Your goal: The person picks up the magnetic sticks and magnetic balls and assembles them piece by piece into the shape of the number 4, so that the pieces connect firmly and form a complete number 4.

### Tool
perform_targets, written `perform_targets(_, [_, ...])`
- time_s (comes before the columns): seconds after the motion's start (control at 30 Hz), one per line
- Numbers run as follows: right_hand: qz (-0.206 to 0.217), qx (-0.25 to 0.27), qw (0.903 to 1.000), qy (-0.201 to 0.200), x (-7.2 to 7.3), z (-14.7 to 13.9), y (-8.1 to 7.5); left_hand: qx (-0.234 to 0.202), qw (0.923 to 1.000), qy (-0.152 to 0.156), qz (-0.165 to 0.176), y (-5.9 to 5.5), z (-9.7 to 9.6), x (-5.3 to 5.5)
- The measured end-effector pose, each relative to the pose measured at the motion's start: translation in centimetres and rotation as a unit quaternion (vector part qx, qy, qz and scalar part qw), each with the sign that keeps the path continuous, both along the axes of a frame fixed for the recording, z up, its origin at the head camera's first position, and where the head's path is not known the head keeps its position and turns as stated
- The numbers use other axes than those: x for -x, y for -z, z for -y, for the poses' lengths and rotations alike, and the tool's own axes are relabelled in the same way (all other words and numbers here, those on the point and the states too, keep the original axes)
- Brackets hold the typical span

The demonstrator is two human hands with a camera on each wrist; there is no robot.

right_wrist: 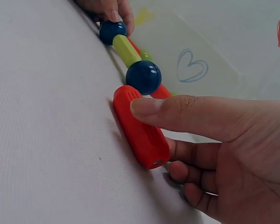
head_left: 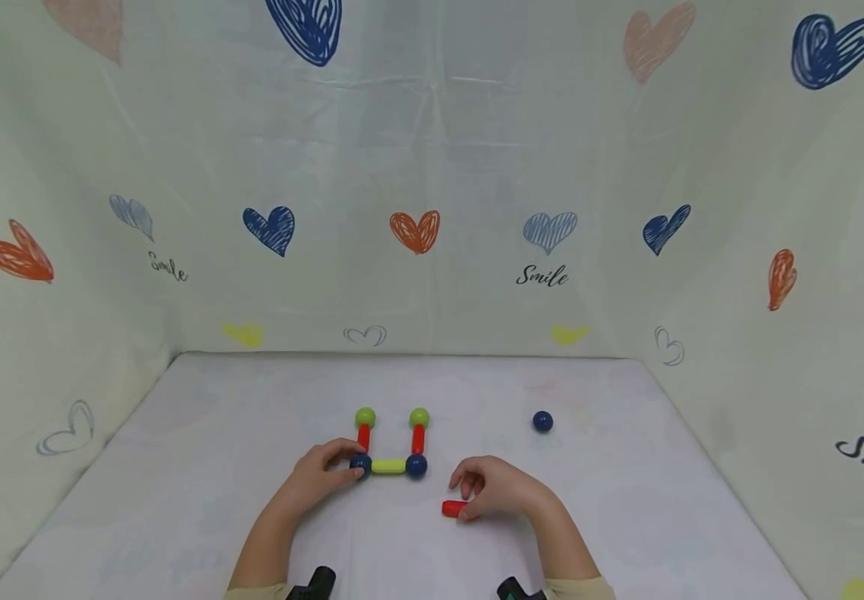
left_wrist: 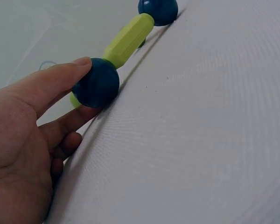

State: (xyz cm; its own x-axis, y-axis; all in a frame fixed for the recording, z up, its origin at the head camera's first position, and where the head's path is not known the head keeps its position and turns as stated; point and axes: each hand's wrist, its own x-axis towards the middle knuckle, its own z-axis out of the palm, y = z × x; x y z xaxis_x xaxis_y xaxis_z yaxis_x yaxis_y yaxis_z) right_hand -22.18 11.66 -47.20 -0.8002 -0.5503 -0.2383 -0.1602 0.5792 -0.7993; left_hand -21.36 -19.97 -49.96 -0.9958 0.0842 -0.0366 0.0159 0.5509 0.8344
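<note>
A U-shaped build of magnetic rods and balls lies on the table. A yellow-green rod (head_left: 389,467) joins two blue balls, and a red rod with a green ball at its far end runs back from each. My left hand (head_left: 319,477) pinches the left blue ball (left_wrist: 100,86) between thumb and fingers. To the right of the build, my right hand (head_left: 502,486) holds a loose red rod (right_wrist: 137,126) between thumb and fingers, low over the table. That rod points toward the right blue ball (head_left: 417,466), with a gap between them in the head view.
A single blue ball (head_left: 542,422) rests on the table, behind and to the right of my right hand. The white-covered table (head_left: 664,517) is enclosed by pale curtains (head_left: 476,167) printed with hearts, at the back and both sides.
</note>
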Motion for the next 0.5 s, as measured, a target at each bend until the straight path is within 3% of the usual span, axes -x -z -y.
perform_targets(0.5, [-0.026, -0.032, 0.9991, -0.012, -0.22, 0.54, 0.00, -0.002, 1.0000, -0.004, 0.003, 0.28, 0.01, 0.25])
